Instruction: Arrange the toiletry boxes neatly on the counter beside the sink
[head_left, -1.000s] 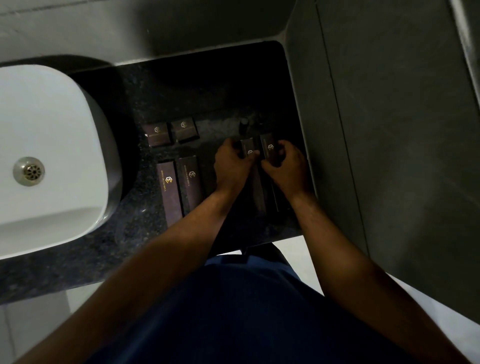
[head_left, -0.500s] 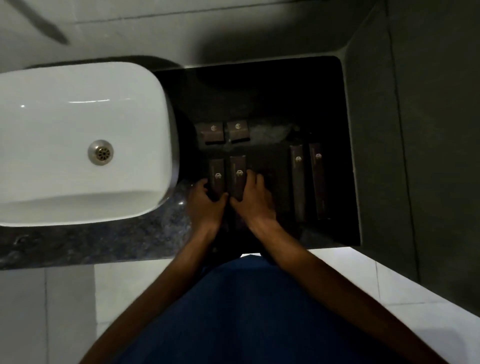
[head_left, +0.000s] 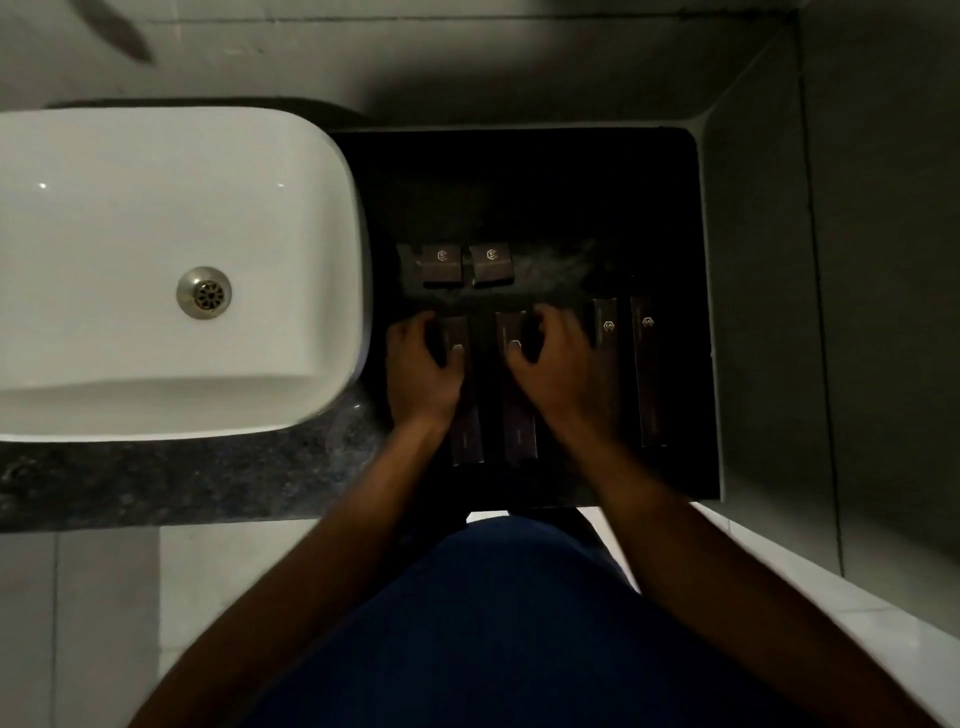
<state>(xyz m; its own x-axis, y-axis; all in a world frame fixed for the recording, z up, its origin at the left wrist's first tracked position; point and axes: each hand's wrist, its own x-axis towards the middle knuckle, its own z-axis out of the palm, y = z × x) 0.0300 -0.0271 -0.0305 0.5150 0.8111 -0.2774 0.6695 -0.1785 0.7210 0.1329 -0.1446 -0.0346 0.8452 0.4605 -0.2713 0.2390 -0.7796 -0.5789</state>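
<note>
Dark counter (head_left: 519, 182), six slim brown logo-stamped boxes (head_left: 652, 374); hands (head_left: 423, 364) loosely curled, fingertips atop two long ones.

No legible text or numbers on any box. The two small boxes (head_left: 441, 265) (head_left: 491, 263) each carry a pale hexagonal logo on the top face, and the two long boxes at right (head_left: 607, 332) (head_left: 647, 364) carry a similar emblem near the far end; fine print is too blurred to read.

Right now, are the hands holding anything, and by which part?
Nothing is lifted. The left hand rests on one long box, the right hand on another, both at their far ends.
</note>
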